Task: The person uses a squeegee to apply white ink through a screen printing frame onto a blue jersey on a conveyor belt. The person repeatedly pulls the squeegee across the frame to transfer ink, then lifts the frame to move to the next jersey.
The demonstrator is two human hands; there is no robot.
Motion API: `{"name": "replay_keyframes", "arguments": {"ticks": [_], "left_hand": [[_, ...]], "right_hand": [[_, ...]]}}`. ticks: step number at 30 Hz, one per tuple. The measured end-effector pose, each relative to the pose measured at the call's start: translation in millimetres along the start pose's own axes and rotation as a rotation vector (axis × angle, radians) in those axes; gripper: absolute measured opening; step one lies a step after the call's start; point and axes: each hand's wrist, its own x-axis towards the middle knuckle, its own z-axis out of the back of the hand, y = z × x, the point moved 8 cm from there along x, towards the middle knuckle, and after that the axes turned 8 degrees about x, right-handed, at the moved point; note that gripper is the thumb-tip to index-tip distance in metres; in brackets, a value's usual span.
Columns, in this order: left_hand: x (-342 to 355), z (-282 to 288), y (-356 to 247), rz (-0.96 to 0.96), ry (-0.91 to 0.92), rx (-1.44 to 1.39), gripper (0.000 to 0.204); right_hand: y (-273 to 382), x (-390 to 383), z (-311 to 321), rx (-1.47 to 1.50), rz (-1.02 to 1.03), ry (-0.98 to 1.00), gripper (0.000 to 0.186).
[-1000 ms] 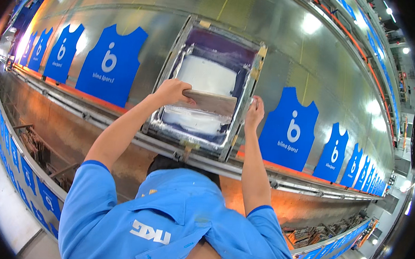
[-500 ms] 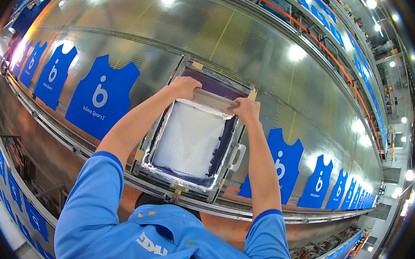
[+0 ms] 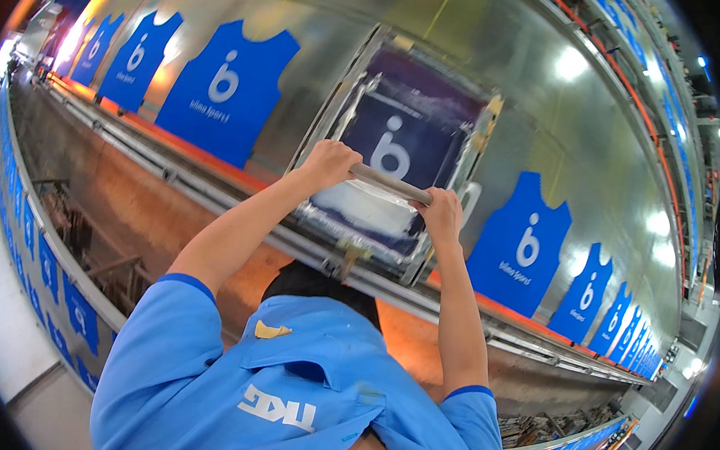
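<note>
Scraper: across the inside of the frame, beside the white paste
Left hand: fingers wrapped around the scraper's left end
Right hand: fingers grasping its right end
Frame: lying on the shiny table
Blue vests: on the table, both sides of the frame

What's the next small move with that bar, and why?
Probably draw the bar slightly toward the body: the left hand and right hand grip its ends, white paste lies on its near side, and the dark mesh beyond looks mostly uncoated.
</note>
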Motion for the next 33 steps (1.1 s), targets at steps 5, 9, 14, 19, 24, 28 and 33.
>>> {"name": "replay_keyframes", "arguments": {"ticks": [5, 9, 14, 19, 24, 28, 33], "left_hand": [[-95.3, -11.2, -21.4, -0.007, -0.122, -0.022, 0.024], [-134.8, -13.5, -34.0, -0.047, -0.131, -0.023, 0.029], [-95.9, 19.0, -19.2, -0.046, -0.053, -0.090, 0.031], [99.4, 43.1, 26.9, -0.068, 0.012, -0.054, 0.031], [210.8, 60.4, 54.0, -0.057, 0.107, -0.058, 0.042], [209.8, 48.2, 47.8, -0.088, 0.098, -0.023, 0.046], [121.8, 27.5, 29.4, -0.084, 0.101, -0.048, 0.034]], "right_hand": [[26.8, -87.8, -25.6, 0.064, 0.096, -0.103, 0.026], [43.2, -134.8, -24.8, 0.104, 0.115, -0.090, 0.033], [43.9, -81.4, 2.6, 0.121, 0.153, 0.021, 0.025], [-20.4, 96.7, 47.6, 0.051, 0.032, 0.016, 0.027], [-51.9, 200.6, 68.5, -0.016, -0.049, 0.122, 0.036], [-63.1, 190.0, 54.6, 0.045, -0.021, 0.100, 0.036], [-41.2, 105.5, 28.4, 0.083, -0.092, 0.120, 0.033]]}}
